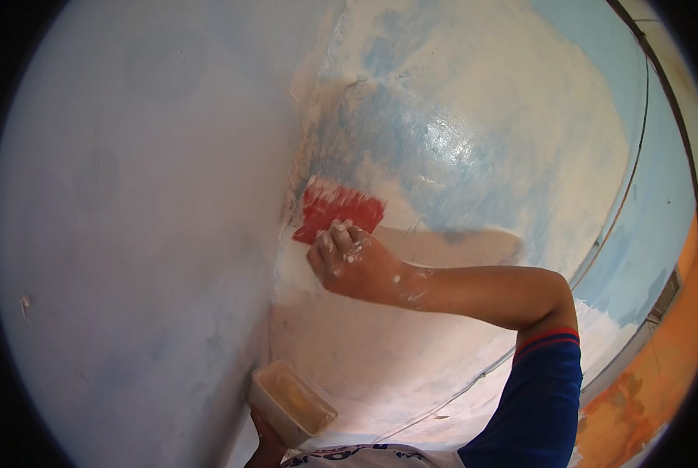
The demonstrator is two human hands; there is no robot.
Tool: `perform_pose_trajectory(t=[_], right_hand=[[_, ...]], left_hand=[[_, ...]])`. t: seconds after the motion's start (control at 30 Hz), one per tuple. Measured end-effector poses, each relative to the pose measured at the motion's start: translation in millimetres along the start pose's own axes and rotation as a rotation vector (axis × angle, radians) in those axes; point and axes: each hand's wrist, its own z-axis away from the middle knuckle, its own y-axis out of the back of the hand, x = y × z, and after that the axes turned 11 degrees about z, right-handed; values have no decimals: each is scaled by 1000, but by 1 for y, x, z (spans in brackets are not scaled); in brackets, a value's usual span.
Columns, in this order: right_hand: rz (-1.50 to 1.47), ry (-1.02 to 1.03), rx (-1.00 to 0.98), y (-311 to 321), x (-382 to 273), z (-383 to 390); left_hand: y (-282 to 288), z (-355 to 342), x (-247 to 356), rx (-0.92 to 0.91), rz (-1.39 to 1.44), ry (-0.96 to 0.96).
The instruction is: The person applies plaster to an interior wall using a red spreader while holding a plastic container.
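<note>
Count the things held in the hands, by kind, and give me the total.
Scraper: 1, red, in the right hand
Tub: 1, pale, in the left hand
Total: 2

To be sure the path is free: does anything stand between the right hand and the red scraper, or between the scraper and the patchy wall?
Nothing visible does. The right hand grips the red scraper, which appears to lie against the patchy wall. The pale tub in the left hand is lower down.
</note>
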Motion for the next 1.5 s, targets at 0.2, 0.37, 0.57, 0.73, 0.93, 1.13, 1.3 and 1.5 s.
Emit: perform_pose_trajectory(t=[0.2,0.37,0.57,0.73,0.93,1.13,1.3,1.5], right_hand=[[267,-761,-106,46,217,-63],[587,-972,188,34,401,-40],[680,-228,193,-47,211,-32],[94,-114,28,9,87,-21],[331,-809,-50,22,330,-64],[846,-587,145,-17,367,-56],[497,137,34,-47,151,-22],[111,-148,-195,15,128,-34]], left_hand=[[0,-1,5,11,-13,-48],[7,-4,0,1,7,-50],[14,2,5,-18,0,-106],[-11,11,-2,-49,-98,-149],[-25,11,-5,-2,-6,-100],[-13,7,-19,58,-118,-150],[-9,21,-11,83,-49,-151],[-13,27,-15,105,-26,-133]])
